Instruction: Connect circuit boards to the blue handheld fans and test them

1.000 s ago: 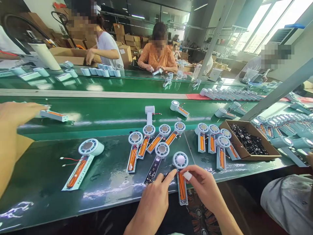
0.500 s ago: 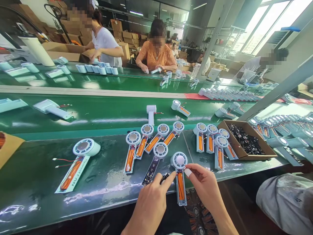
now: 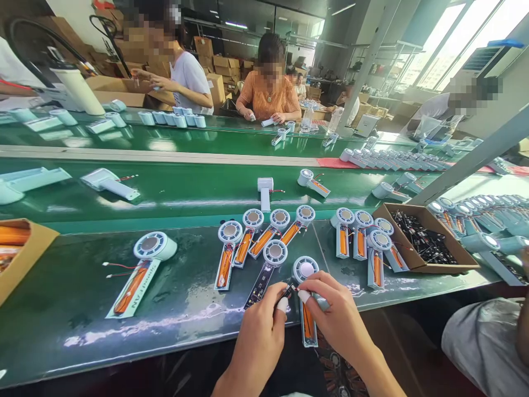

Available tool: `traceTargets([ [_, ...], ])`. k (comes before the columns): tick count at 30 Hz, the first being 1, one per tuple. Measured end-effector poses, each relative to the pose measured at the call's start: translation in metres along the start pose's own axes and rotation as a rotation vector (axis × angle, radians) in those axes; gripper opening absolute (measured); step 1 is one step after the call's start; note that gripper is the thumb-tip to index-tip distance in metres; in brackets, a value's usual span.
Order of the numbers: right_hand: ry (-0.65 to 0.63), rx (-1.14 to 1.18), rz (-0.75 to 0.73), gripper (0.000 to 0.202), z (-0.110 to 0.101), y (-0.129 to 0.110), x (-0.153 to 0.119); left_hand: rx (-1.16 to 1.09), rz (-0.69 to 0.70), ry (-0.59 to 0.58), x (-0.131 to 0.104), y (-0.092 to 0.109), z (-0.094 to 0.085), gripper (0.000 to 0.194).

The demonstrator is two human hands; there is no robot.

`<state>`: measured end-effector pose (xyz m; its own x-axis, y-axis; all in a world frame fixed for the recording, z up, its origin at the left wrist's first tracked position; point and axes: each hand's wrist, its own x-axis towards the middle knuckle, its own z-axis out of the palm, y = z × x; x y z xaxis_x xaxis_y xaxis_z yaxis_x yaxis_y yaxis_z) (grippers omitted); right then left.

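Between its thumb and fingers, my left hand (image 3: 263, 325) pinches a small black circuit board (image 3: 286, 296). My right hand (image 3: 330, 303) is closed at the board's end, its fingertips on a small connector too tiny to make out well. Under both hands a light-blue fan (image 3: 306, 269) with an orange battery (image 3: 308, 325) in its open handle lies at the table edge, partly hidden by my right hand. Left of it is a fan with a black board (image 3: 259, 284) along its handle. White covers are on both thumbs.
Several open fans (image 3: 225, 264) lie behind my hands. A cardboard box (image 3: 440, 268) of black boards stands right, an orange-filled box (image 3: 33, 264) left. A larger fan (image 3: 155, 251) lies left. Beyond is a green conveyor (image 3: 198, 187) with people across it.
My left hand has raised the black board beside the fan's neck, and my right fingers have moved left to meet it. The view has shifted slightly. A person at the back left has raised their hands.
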<state>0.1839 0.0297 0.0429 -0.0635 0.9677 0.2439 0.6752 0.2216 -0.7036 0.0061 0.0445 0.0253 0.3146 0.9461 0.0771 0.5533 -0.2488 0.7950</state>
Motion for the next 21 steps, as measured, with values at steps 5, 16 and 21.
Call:
traceTargets([
  [5, -0.027, -0.104, -0.067, 0.018, 0.001, 0.005, 0.001, 0.01, 0.065, 0.031, -0.003, 0.0, 0.002, 0.04],
  [16, 0.0, -0.073, -0.079, 0.022, 0.004, 0.003, -0.001, 0.049, 0.094, 0.088, -0.004, 0.004, 0.005, 0.039],
  [21, 0.058, -0.014, 0.007, 0.019, 0.009, -0.003, -0.001, 0.155, 0.266, 0.162, -0.007, -0.002, 0.014, 0.046],
])
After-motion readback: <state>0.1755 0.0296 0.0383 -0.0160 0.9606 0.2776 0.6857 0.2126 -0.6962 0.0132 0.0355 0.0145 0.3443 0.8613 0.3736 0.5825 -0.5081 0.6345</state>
